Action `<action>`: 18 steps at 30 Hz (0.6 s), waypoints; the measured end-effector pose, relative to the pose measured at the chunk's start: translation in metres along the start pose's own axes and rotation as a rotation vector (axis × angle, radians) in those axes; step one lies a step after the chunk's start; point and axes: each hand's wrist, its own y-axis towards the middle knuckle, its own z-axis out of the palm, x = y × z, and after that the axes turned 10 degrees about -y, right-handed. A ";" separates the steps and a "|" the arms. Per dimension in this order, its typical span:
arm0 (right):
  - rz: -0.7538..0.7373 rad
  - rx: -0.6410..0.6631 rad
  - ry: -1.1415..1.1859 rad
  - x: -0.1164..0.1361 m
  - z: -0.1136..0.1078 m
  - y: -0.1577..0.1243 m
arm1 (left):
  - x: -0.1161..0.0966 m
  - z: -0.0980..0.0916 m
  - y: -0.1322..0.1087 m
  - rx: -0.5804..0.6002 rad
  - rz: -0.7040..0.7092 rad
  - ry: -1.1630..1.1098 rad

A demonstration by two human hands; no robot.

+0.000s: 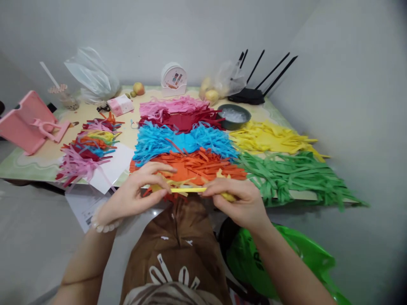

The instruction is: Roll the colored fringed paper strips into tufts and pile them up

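A yellow fringed paper strip [187, 190], narrow and rolled or folded in the middle, stretches level between my two hands. My left hand [144, 186], with a beaded bracelet on its wrist, pinches one end. My right hand [238, 197] is closed on the other end, and loose yellow fringe shows about the fingers. Just beyond the hands lies orange fringed paper [187, 164]. Farther back are sheets of blue [182, 142], dark red [181, 120] and pink [174, 106] fringed paper. Yellow [267, 139] and green [289, 173] fringed paper lie to the right.
Mixed coloured fringe [92, 144] lies on the left beside a pink stand [28, 123] and a white sheet [112, 167]. A dark bowl [234, 123], a black router [246, 96], a clear bag of fruit [211, 95] and a plastic bag [95, 80] stand farther back. A green bag [254, 262] is below right.
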 end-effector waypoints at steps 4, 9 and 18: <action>-0.156 0.060 -0.094 0.008 -0.002 0.005 | -0.010 0.005 0.014 0.104 -0.009 -0.030; -0.297 0.109 -0.133 0.010 -0.004 0.003 | -0.005 0.015 0.018 0.155 -0.069 -0.019; 0.204 0.436 0.103 0.007 -0.014 0.019 | 0.010 0.020 0.009 -0.072 0.372 0.467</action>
